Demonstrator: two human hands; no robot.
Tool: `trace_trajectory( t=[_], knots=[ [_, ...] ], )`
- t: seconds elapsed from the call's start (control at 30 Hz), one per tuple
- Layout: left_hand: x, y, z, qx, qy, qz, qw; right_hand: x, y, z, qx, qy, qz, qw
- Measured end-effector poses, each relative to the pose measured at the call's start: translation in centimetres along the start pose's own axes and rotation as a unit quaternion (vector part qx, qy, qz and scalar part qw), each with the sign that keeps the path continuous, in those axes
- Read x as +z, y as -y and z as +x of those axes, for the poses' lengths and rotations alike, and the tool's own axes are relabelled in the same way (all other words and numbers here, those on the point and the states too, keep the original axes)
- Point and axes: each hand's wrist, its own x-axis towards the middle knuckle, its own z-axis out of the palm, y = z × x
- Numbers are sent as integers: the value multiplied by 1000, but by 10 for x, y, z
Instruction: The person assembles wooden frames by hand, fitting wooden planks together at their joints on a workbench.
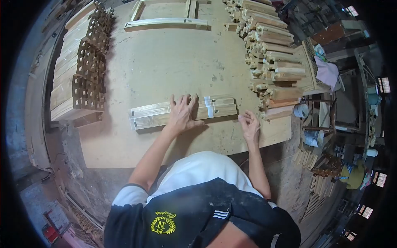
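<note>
Two wooden rails lie side by side in front of me, the far rail [151, 110] against the near rail [151, 121]. Dark slots show near their ends, and a bright whitish band crosses both right of the middle. Across the rails rests my left hand [181, 113], its fingers spread and thumb stretched to the right. Just beyond their right end, my right hand [249, 126] is held over the board with curled fingers drawn together. Whatever it may pinch is too small or hidden to make out.
The rails lie on a large pale board [173, 62]. Slotted wooden pieces [68, 82] are stacked at left. Many tenoned wooden pieces [281, 58] are piled at right. A wooden frame [167, 25] lies at the far edge. White buckets [313, 138] and a pink cloth [326, 72] are farther right.
</note>
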Motion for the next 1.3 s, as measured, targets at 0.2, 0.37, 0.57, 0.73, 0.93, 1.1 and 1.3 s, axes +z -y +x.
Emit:
trace_trajectory(
  t=[0.2, 0.37, 0.57, 0.73, 0.93, 1.1, 1.3],
  knots=[
    [-26, 40, -119, -232, -157, 33, 959, 3, -13, 5, -10, 23, -97, 995],
    [-4, 102, -173, -440, -233, -297, 815, 20, -24, 15, -16, 96, -94, 991],
    [-36, 82, -174, -389, -299, -341, 802, -8, 25, 2, -84, 48, -93, 991],
    [-67, 141, -125, -357, -320, -380, 791, 12, 78, 48, -189, 47, -65, 979],
    [-40, 197, -107, -387, -185, -383, 818, 33, 55, 82, -109, 121, -185, 969],
    [-47, 196, -147, -444, -128, -403, 790, 8, 46, 56, -135, 105, -190, 967],
    [-59, 192, -135, -356, -261, -327, 836, -111, 100, 74, 31, -307, -112, 944]
  ],
)
